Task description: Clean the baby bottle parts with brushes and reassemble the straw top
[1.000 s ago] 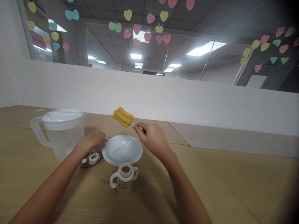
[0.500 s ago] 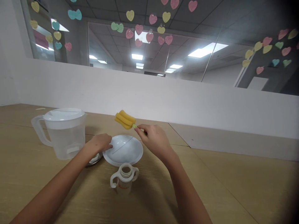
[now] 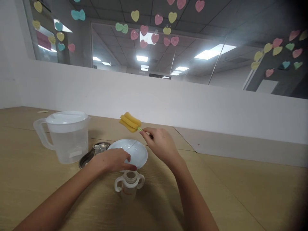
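- Sponge brush (image 3: 130, 122) is hanging in the air, showing past the far side of the white bowl (image 3: 141, 156), with its yellow head pointing left and far.
- You are probably handling something light: the head is looking soft and squeezable, while the thin green handle (image 3: 140, 129) is seeming stiffer. Whether it is wet and slippery, you are not being shown.
- Your right hand (image 3: 161, 143) is gripping that handle just below the head, thumb against bent index finger, which is looking like the right place to hold; pinching the foam would only be squashing it.
- Your right forearm is slanting in from the near right, the wrist fairly straight.
- Your left hand (image 3: 114, 160) is hanging palm down across the bowl's near left side, its grip loose and apparently holding nothing, thumb apart from the fingers.
- Your left thumb is pointing right, just over the mouth of the two-handled bottle (image 3: 129, 186); you cannot tell whether they are touching.
- That bottle is standing upright on the table (image 3: 223, 195), looking hollow, hard and light; its side handles are offering the surest hold.
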The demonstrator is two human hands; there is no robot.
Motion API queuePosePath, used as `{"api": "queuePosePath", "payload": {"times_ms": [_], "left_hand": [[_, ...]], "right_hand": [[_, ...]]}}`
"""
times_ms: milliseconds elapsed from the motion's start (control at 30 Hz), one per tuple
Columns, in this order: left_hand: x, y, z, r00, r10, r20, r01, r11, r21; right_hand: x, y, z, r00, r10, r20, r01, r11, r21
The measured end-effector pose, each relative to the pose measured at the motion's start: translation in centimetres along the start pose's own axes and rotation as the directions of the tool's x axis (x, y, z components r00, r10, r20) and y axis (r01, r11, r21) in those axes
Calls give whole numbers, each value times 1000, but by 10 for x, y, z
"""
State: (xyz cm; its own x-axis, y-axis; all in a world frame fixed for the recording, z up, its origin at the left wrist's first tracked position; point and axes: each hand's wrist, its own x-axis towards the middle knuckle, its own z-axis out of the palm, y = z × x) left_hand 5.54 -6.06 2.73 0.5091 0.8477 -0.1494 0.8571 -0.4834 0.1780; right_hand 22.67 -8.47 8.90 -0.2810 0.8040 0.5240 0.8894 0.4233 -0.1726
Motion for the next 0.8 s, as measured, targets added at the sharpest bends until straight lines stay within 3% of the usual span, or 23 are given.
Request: {"api": "queuePosePath", "payload": {"times_ms": [200,433,567,700,800], "left_hand": [[-7,8,-2,992,129,-12,-130,989,-65],[-17,15,-5,984,158,83,-148,983,-108],[-13,16,3,978,182,98,-182,983,-10],[-5,17,16,982,184,46,-188,976,113],[-7,20,12,984,169,63,-175,978,109]], "right_hand": [[0,0,0,1000,-5,-2,5,1000,2],[-1,0,0,1000,-6,-4,6,1000,25],[-1,0,0,1000,-11,-7,11,1000,29],[-1,-1,1,1000,-20,-14,20,999,34],[-1,0,1,1000,-17,-12,18,999,36]]}}
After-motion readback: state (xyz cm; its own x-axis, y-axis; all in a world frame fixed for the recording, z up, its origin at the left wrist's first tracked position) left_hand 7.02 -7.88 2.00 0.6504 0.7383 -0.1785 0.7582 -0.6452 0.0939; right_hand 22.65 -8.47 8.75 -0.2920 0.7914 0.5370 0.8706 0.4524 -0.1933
